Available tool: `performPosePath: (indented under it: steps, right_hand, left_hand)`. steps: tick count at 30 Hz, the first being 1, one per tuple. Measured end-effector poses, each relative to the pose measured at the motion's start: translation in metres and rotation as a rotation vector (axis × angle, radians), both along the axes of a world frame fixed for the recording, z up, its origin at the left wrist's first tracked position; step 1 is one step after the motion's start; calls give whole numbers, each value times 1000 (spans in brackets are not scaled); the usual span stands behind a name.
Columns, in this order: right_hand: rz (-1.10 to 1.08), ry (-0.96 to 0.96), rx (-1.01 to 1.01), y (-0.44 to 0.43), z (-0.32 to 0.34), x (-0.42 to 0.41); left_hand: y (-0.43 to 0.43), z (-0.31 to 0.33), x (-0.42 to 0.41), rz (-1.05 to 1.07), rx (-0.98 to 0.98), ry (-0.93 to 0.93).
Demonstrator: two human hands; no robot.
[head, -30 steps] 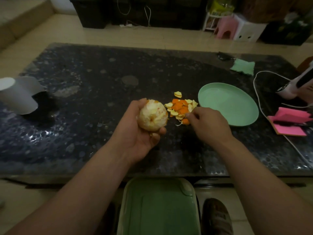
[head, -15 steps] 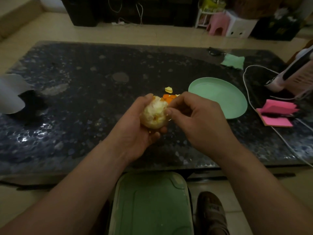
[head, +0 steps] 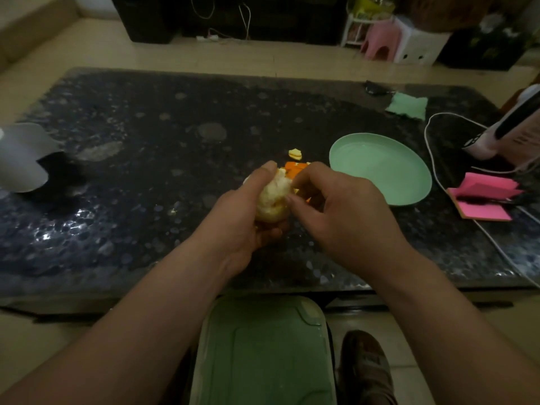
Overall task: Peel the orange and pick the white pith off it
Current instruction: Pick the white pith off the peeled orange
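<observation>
Dim room, dark speckled glossy tabletop [head: 146, 176]. Left hand [head: 239, 220] has its grip wrapped round the peeled orange [head: 273, 200] above the near edge; right hand [head: 342, 211] pinches at its side. Peel scraps [head: 295, 163] just behind, green plate [head: 380, 171] right, pink stool [head: 380, 39] on the tiled floor beyond.

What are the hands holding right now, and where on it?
The left hand cups the peeled orange from its left side and underneath. The right hand has its fingertips on the orange's right side; whether they pinch pith cannot be told.
</observation>
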State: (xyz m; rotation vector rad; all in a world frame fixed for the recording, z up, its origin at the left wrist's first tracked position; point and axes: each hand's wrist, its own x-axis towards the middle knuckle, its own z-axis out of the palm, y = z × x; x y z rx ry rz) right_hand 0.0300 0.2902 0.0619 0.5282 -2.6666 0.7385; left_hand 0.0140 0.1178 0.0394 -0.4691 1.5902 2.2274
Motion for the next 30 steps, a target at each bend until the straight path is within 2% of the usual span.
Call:
performPosePath:
  steps: [8,16,21,26,30]
  right_hand:
    - [47,74,94,-8,-5,-1]
    - [23,124,80,-11,-9,-2]
    - [54,-22,-63,-2,-10,-7]
    - [107,-125,-31,-1,-9,-5]
    - [73,-104,-46,-4,-10,-4]
  left_hand:
    - [-2,-12,-5,90,-131,-25]
    - [-1,-11,-5,73,-188,1]
    - [-4,-6,-4,1,-124,-29]
    - [-7,-8,-7,44,-102,-35]
    - [-6,-9,-6,34,-155,1]
